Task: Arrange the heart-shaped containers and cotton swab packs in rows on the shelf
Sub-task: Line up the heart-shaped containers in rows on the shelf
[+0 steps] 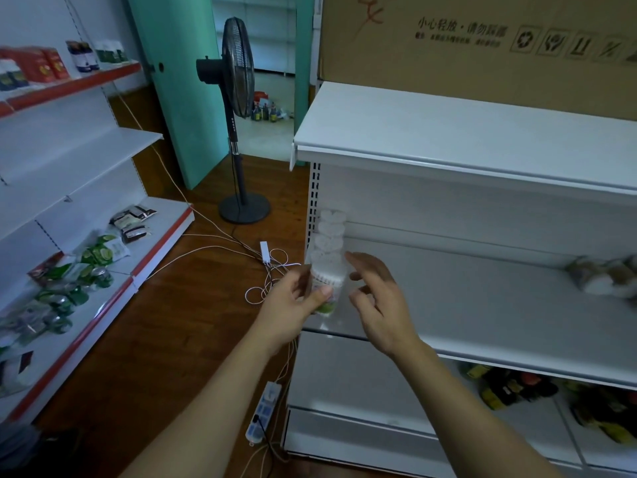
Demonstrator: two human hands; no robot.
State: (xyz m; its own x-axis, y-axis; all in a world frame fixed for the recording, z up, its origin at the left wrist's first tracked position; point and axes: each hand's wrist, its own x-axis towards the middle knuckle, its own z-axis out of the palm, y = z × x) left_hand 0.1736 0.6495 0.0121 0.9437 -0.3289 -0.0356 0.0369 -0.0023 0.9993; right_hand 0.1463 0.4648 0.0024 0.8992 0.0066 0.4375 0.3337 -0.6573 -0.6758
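Left hand (293, 305): reaches in from the near left; thumb and curled fingers grip a clear container of cotton swabs (327, 288) at the near left corner of the middle shelf (465, 305).
Right hand (375, 298): just right of that container, fingers spread and loosely bent, holding nothing; contact with the container cannot be told.
Row: three more heart-shaped containers (331, 232) lined up behind the held one, running toward the far left corner along the shelf's left edge.
Far right of shelf: blurred pile of packs (606, 276), kind unclear.
Upper shelf (465, 132): cardboard box (482, 46) on top.
Floor (165, 322): wood, with white cables (269, 270) and a power strip (263, 414) near the shelf's foot.
Far left: standing fan (238, 98) by a green door (179, 81).
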